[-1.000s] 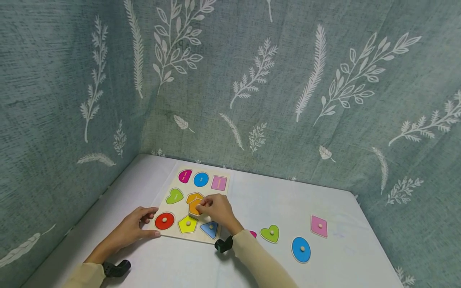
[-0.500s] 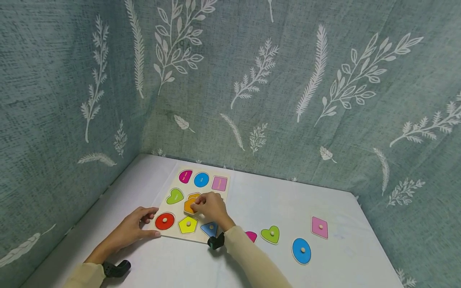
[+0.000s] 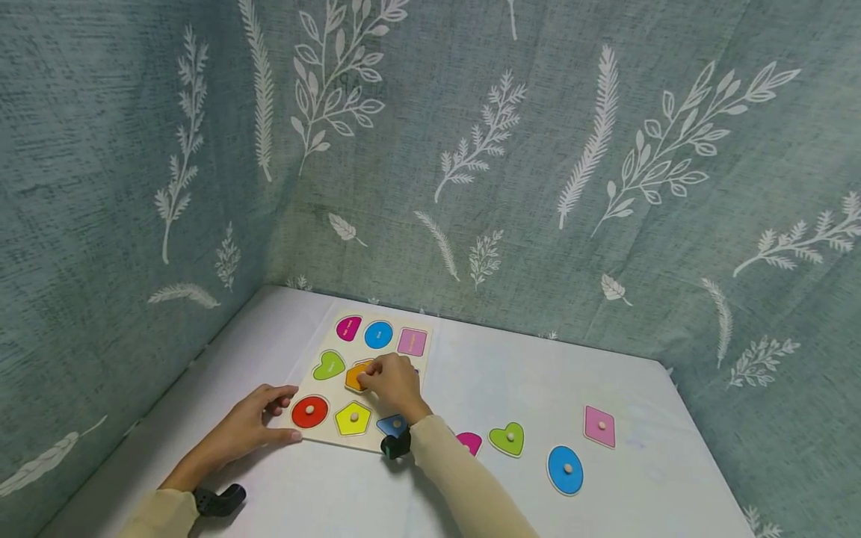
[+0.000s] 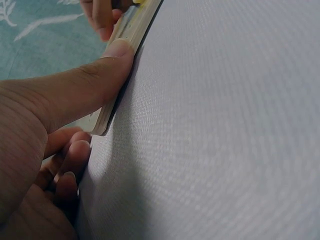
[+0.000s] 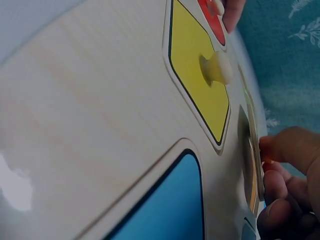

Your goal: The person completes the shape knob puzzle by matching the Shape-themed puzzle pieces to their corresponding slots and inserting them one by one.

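Observation:
A wooden knob puzzle board lies on the table. My left hand grips its near left corner; in the left wrist view the thumb presses the front edge and the fingers curl beside the corner. My right hand pinches the orange hexagon piece by its knob, over the orange hexagon place in the board's middle. In the right wrist view the hexagon piece appears edge-on, partly behind the fingers. A red circle, yellow pentagon and blue triangle sit in the front row.
Loose on the white table to the right lie a green heart piece, a blue oval piece, a pink four-sided piece and a magenta piece partly behind the right sleeve. Patterned fabric stands behind and at both sides.
My right hand has carried the orange hexagon piece slightly left and away from me, so it now covers more of the orange place. My left hand stays at the board's corner.

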Tool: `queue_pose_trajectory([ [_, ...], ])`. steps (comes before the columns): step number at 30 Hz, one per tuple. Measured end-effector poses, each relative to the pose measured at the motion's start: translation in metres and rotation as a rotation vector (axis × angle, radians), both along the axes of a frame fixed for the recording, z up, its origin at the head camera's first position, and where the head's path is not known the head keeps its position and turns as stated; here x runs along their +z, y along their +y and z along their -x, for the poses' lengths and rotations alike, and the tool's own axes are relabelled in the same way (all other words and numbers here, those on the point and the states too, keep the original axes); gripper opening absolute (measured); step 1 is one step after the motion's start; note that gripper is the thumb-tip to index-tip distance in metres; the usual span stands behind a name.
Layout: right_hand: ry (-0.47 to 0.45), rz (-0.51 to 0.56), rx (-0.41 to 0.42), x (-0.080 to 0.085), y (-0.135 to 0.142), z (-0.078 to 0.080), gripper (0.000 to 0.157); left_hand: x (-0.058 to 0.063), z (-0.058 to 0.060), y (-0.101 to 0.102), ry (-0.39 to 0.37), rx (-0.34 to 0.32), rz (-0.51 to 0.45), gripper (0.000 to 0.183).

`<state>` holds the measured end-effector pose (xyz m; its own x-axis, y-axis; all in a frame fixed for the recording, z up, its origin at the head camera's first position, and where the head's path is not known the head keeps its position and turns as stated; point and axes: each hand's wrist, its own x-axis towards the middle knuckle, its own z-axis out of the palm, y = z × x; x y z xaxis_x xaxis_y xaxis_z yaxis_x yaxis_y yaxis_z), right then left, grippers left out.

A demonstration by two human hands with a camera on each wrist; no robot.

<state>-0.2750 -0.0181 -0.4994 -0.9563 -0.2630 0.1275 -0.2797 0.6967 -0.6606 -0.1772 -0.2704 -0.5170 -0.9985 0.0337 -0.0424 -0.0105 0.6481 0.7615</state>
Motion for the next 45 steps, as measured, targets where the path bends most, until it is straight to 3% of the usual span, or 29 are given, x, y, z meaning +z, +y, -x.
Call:
queue_pose_trajectory([
  [31, 0.043, -0.001, -0.104, -0.002, -0.005, 0.004, 0.025, 0.001, -0.001, -0.001, 0.025, -0.015, 0.028, 0.098],
  [39, 0.024, -0.029, -0.089, -0.001, -0.004, 0.005, 0.024, 0.003, -0.002, -0.002, 0.038, -0.053, 0.010, 0.093],
  [45, 0.034, -0.028, -0.027, 0.007, 0.008, 0.000, 0.016, 0.003, -0.002, -0.002, 0.043, -0.063, 0.029, 0.092],
])
